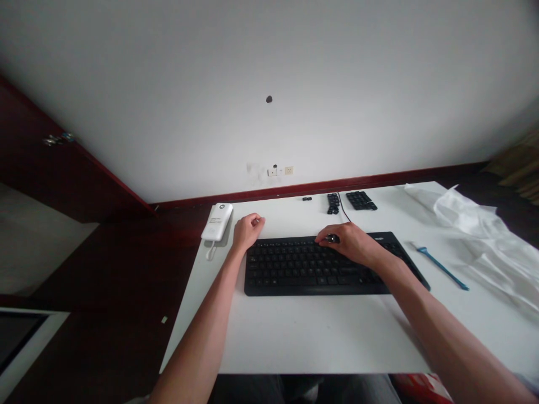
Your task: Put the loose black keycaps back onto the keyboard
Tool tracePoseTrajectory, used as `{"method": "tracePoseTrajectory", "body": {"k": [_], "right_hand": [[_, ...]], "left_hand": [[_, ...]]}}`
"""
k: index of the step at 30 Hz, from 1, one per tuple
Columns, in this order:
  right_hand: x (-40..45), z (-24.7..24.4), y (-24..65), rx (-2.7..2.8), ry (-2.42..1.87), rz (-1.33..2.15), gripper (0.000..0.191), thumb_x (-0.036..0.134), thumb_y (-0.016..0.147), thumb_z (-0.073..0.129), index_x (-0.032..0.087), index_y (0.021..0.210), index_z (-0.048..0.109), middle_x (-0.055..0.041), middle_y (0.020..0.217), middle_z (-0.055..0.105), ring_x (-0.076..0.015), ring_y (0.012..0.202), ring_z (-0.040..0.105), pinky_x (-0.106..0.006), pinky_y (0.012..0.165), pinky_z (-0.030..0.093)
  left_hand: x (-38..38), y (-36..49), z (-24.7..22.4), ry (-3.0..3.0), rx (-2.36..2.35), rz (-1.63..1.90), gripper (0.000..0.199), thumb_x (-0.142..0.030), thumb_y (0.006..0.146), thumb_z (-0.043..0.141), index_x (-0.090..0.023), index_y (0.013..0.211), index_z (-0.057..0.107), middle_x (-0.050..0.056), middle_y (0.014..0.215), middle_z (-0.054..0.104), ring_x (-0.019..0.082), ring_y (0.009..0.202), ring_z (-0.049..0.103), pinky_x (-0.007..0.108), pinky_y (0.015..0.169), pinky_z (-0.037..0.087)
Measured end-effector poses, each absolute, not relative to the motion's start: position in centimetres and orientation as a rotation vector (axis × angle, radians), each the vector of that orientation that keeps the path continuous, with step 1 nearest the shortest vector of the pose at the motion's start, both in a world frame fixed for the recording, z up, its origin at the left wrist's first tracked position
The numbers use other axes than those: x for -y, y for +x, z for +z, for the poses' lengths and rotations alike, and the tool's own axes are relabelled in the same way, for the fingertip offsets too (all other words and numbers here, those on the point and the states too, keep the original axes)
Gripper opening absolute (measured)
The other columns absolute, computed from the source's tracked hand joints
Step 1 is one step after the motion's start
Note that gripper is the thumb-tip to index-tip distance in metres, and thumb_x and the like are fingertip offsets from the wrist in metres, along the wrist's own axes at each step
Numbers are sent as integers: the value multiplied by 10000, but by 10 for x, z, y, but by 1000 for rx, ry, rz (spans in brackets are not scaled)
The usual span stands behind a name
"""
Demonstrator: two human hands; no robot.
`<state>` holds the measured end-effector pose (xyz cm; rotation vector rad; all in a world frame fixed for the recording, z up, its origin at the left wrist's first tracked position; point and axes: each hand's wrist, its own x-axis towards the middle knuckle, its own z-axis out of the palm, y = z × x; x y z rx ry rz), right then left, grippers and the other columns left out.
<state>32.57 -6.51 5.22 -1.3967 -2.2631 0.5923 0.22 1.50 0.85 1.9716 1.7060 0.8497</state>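
Right hand (351, 244) pinching keycap (332, 238) over black keyboard (295, 268).

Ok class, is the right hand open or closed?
Closed: the right hand pinches a small dark piece over the keyboard.

- Your left hand (248, 232) is bare skin.
- Your right hand (351, 244) is bare skin too.
- Your left arm (197, 331) is bare all the way down to the bottom of the view.
- Your right arm (446, 336) is bare as well, and it looks big and wide near the bottom corner.
- A small bit of pale cloth (528, 384) shows at the end of your right arm. It may be a sleeve, but it is too dim and cut off to be sure.
- Your grey trousers (337, 390) show below the table edge.
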Motion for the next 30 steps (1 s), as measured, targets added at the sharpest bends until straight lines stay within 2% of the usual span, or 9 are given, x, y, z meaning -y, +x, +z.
{"method": "tracePoseTrajectory", "body": {"k": [7,19,23,27,30], "right_hand": [[65,49,327,2291,-1364,554,176,243,925,650,295,997,802,0,1042,815,-244,951,756,-356,897,575],[67,58,325,2277,-1407,582,128,265,905,680,305,941,796,19,966,814,-230,875,754,-349,863,556],[69,66,322,2152,-1435,551,107,358,900,715,292,898,799,9,909,810,-221,799,744,-335,825,559],[71,74,315,1938,-1451,552,255,501,895,721,261,843,790,-14,857,801,-215,747,726,-324,741,558],[70,74,314,1972,-1449,581,210,461,898,723,267,867,796,-10,888,805,-218,789,735,-328,764,561]], "left_hand": [[-15,3,9,1974,-1713,842,287,-460,915,579,-228,797,700,-26,675,641,140,648,547,253,637,334],[-13,5,13,1957,-1734,827,260,-430,915,595,-228,797,708,-29,677,645,137,650,553,254,637,329],[-13,4,13,1966,-1720,837,266,-437,923,591,-231,806,712,-27,686,647,140,661,560,255,640,332],[-14,3,11,1954,-1721,841,276,-453,923,596,-234,811,720,-24,691,651,141,659,559,260,632,324],[-14,3,10,1947,-1723,847,273,-452,921,600,-235,802,715,-25,690,653,140,660,562,259,632,322]]}}
